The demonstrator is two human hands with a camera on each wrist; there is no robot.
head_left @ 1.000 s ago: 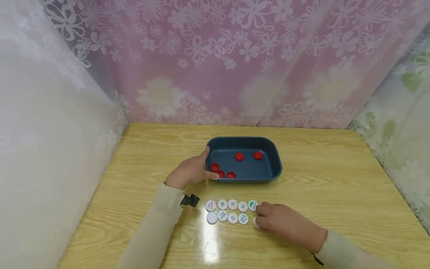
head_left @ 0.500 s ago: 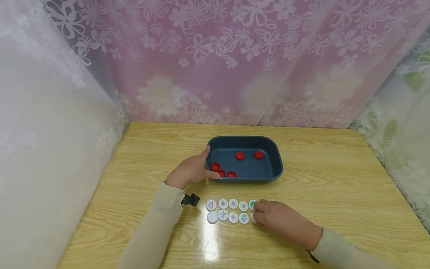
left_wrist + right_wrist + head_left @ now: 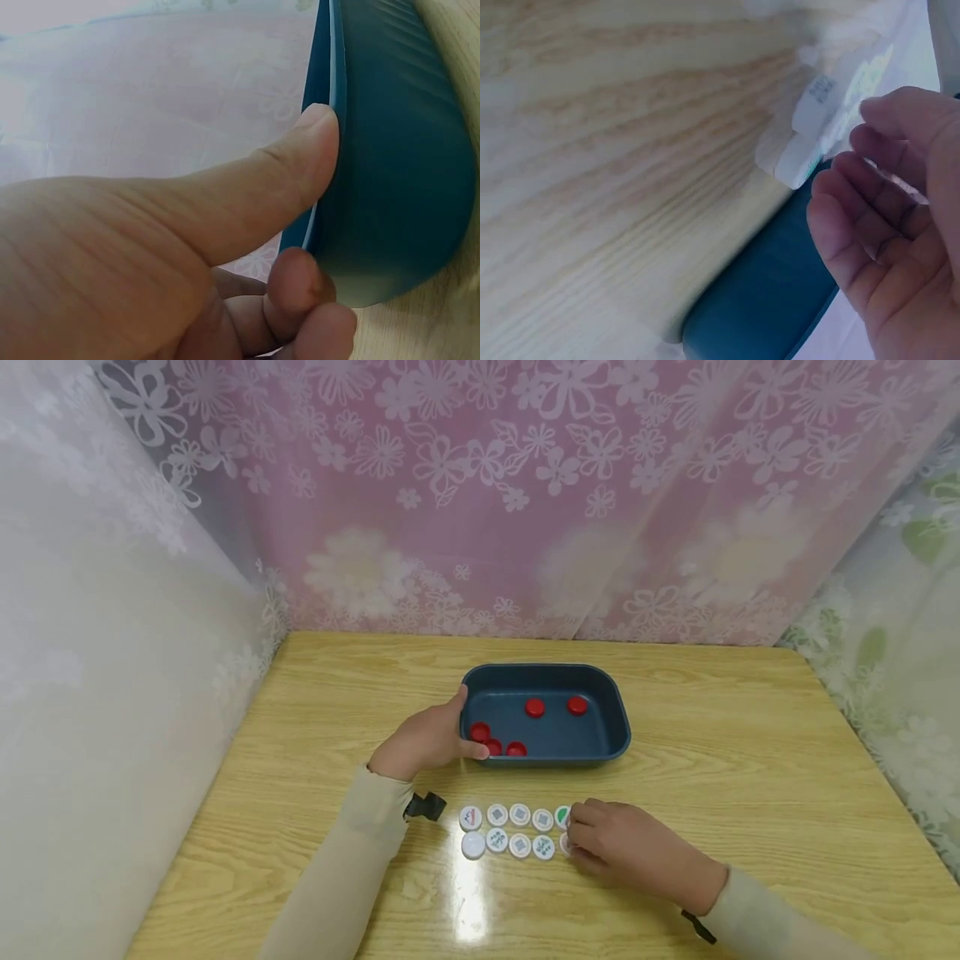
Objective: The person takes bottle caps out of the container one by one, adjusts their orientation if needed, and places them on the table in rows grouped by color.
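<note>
Against the left end of a dark blue rectangular tray (image 3: pixel 545 762), my left hand (image 3: pixel 427 739) grips the wall, its thumb laid on the rim in the left wrist view. Several red bottle caps (image 3: pixel 535 707) lie inside the tray. In front of it, white bottle caps (image 3: pixel 520 814) with printed tops form two rows on the table. My right hand (image 3: pixel 630 852) is at the right end of these rows, fingers loosely bent. Its fingertips partly cover a green-and-white cap (image 3: pixel 562 816) and the cap (image 3: pixel 564 843) below it. In the right wrist view nothing shows between thumb and fingers.
The wooden table (image 3: pixel 750 760) carries the tray and caps. A pink floral curtain (image 3: pixel 480 527) hangs behind it, with pale curtains at both sides. A black strap (image 3: pixel 426 807) sticks out from the left wrist, close to the rows' left end.
The right hand has moved slightly left, and the lower-right white cap has shifted up and left beside its row. The left hand and the tray have stayed in place.
</note>
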